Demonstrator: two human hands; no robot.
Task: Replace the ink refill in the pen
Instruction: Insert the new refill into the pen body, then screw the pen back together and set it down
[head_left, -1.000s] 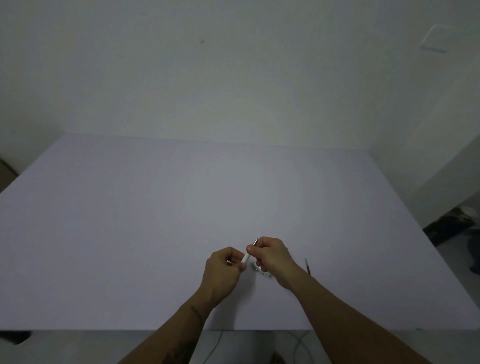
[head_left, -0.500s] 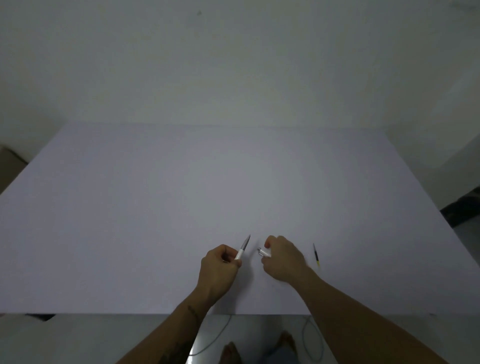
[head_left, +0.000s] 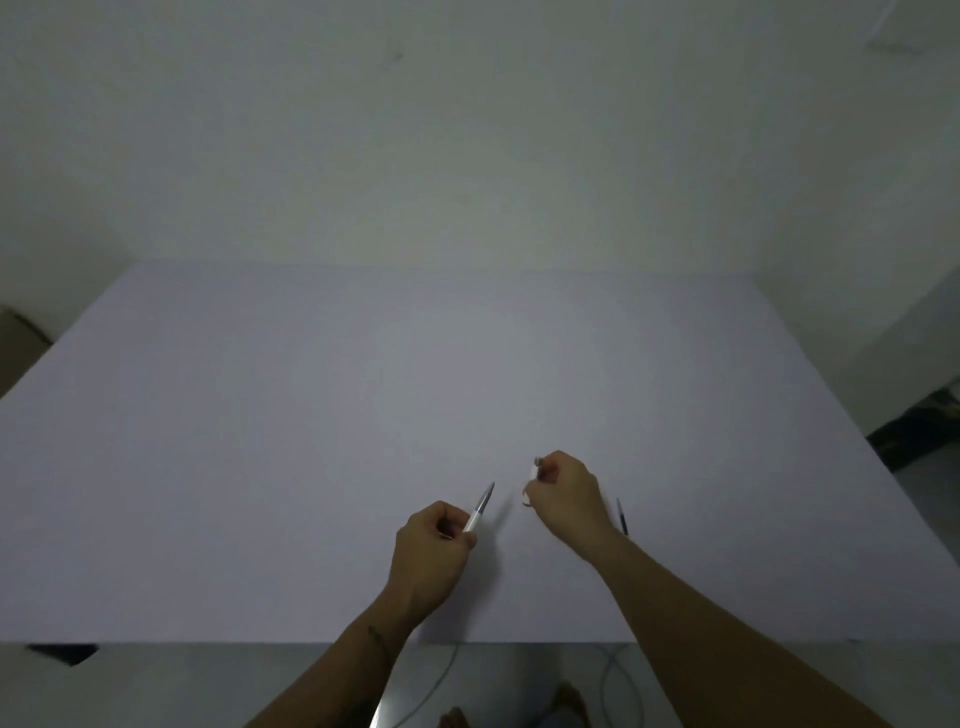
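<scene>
So the pen is apart now, which I judge to be the first half of the job done. The tabletop (head_left: 260, 467) spreads wide and pale in front of me, and nearly all of it is bare; everything that matters sits close to its near edge.

My left hand (head_left: 434, 545) is closed around the rear section of the pen (head_left: 480, 512), white at my fingers and darker toward the exposed tip, which points up and away from me. I take that dark length to be the refill poking out of the barrel, though I cannot tell for sure whether it is the used one or a fresh one.

My right hand (head_left: 563, 493) is curled shut on the small white front piece (head_left: 531, 480) of the pen, held clear of the other half, with a gap between the two.

Just to the right of that wrist, a thin dark refill (head_left: 622, 516) lies flat on the tabletop, untouched by either hand.

What remains, as I read it: settle which refill belongs in the barrel, seat it, and screw the front piece back on.
</scene>
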